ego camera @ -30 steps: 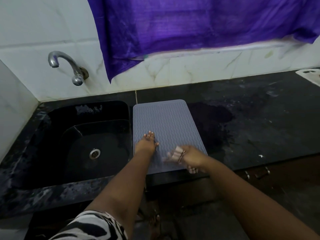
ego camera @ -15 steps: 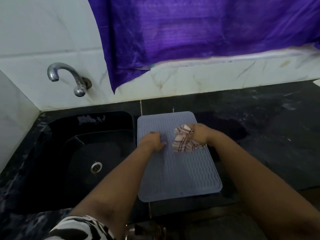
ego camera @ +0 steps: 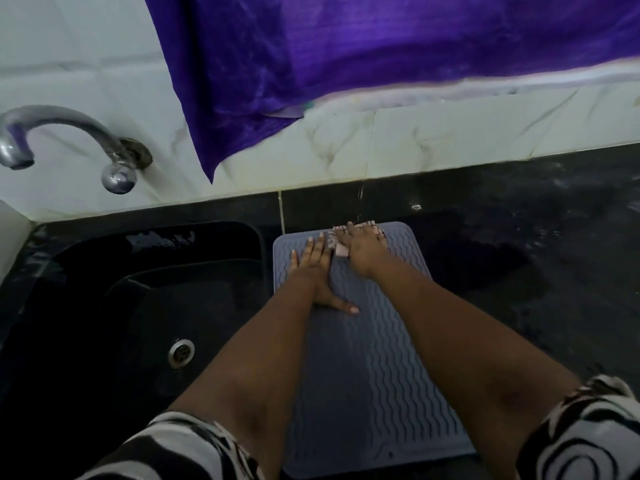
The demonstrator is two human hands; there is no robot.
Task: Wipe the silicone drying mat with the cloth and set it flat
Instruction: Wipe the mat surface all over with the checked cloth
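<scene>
The grey silicone drying mat point(ego camera: 374, 358) with wavy ridges lies flat on the black counter, just right of the sink. My left hand point(ego camera: 313, 268) presses palm-down on the mat's far left part, fingers spread. My right hand point(ego camera: 363, 247) presses the checked white cloth point(ego camera: 341, 247) against the mat's far edge. Most of the cloth is hidden under that hand; only its edges show around the fingers.
A black sink point(ego camera: 138, 306) with a metal drain point(ego camera: 180, 351) sits to the left. A chrome tap point(ego camera: 69, 140) juts from the tiled wall. A purple cloth point(ego camera: 346, 57) hangs above the wall. The black counter point(ego camera: 519, 254) shows a wet patch right of the mat.
My right hand has pushed the cloth from the mat's near edge, through its middle, to its far edge. My left hand slid farther up the mat and flattened out. The camera leaned closer.
</scene>
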